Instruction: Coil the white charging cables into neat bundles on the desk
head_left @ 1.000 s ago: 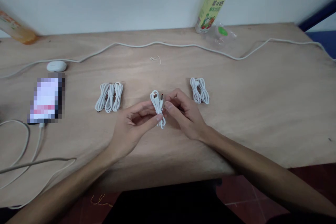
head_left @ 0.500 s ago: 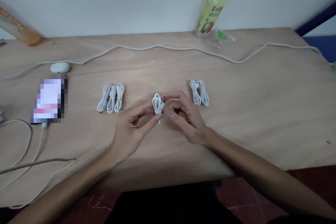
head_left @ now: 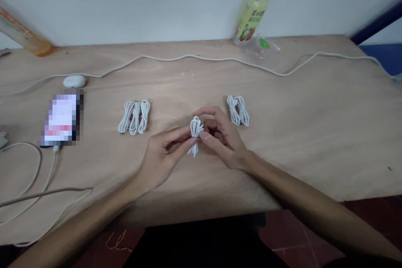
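Note:
Above the wooden table (head_left: 298,134), a white USB cable (head_left: 195,126) is coiled into a small bundle. My left hand (head_left: 161,150) pinches its lower middle between thumb and fingers, with the loops pointing up and away. My right hand (head_left: 226,145) closes on the bundle's right side: its thumb presses there, while the index finger arches over the top. The other right fingers are curled and partly hidden. Several coiled white cables (head_left: 135,118) lie side by side left of my hands. To the right rest two more coiled white cables (head_left: 238,111).
A long white cord (head_left: 188,55) crosses the back. Small white tie scraps (head_left: 185,74) lie in front of it. A yellow-green bottle (head_left: 251,16) and clear wrapper (head_left: 263,47) stand behind. At left are an orange drink bottle (head_left: 34,44), white case (head_left: 74,81) and plugged-in phone (head_left: 61,117).
The coiled cable has moved slightly right and tipped so its lower end shows. My left hand has shifted right with it. My right thumb now touches the bundle.

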Tool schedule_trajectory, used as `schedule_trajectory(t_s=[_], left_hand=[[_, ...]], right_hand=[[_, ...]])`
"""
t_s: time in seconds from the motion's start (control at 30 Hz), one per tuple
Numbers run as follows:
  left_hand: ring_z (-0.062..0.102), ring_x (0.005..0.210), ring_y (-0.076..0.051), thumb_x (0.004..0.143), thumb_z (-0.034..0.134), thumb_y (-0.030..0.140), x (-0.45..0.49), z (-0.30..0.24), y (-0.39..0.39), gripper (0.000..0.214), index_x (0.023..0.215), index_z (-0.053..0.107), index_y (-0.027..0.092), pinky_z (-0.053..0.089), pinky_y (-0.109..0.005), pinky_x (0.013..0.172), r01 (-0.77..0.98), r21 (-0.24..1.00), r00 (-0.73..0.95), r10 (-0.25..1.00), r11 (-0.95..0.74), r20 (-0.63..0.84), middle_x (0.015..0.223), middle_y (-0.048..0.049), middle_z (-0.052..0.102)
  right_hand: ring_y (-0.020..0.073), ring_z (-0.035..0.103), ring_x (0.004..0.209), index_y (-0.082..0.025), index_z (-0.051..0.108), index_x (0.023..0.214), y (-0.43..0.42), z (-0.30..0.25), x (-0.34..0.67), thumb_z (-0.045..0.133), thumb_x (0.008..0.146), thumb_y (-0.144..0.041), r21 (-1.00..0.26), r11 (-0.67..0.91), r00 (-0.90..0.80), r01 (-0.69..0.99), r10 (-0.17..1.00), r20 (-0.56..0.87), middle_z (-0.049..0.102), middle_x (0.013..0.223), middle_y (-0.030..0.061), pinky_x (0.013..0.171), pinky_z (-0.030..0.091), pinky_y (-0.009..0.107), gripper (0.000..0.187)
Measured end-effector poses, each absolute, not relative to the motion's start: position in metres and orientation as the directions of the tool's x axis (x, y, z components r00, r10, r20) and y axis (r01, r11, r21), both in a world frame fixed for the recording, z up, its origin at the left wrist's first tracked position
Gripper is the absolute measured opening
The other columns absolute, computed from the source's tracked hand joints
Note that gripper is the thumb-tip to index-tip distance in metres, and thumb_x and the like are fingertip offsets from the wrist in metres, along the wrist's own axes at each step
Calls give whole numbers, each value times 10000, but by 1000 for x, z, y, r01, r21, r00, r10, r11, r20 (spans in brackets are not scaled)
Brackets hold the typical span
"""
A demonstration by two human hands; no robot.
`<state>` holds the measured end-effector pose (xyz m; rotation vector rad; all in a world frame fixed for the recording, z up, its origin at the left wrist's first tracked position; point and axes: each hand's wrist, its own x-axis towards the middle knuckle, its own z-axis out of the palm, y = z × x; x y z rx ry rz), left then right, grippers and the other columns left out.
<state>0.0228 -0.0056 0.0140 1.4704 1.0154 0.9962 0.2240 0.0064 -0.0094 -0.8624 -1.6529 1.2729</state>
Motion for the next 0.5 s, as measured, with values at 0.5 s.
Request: schedule_trajectory(t_s=[0.5], left_hand=[[782, 850, -193, 932, 826, 309, 21, 12, -2, 382, 1302, 795, 222, 640, -309, 787, 13, 996, 356, 930, 90, -88, 1005, -55, 858]], right_hand=[[135, 481, 625, -214, 691, 830, 21, -3, 219, 675, 1008, -526, -974, 225, -195, 29, 957, 215, 583, 693, -23, 584, 393, 276, 359]])
